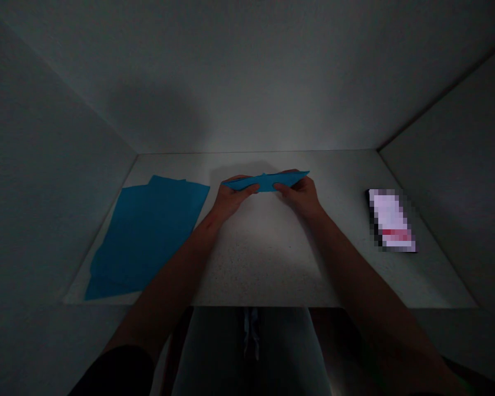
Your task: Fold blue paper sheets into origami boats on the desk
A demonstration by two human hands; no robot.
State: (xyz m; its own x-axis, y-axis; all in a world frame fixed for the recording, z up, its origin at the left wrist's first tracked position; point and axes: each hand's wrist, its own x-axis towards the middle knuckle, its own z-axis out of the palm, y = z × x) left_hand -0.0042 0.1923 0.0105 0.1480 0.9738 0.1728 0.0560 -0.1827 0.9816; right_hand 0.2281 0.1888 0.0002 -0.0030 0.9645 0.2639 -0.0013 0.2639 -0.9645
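A folded piece of blue paper is held up above the table, long and narrow, with pointed ends and a small peak at its top middle. My left hand grips its left part, thumb on the near face and fingers behind. At the right part, my right hand pinches it the same way. Both thumbs point inward toward the middle of the paper. Most of the fingers are hidden behind it.
Several blue paper sheets lie in a loose, uneven stack on the left of the pale table. A phone with a lit, blurred screen rests on the right. Walls enclose the table at the back and both sides.
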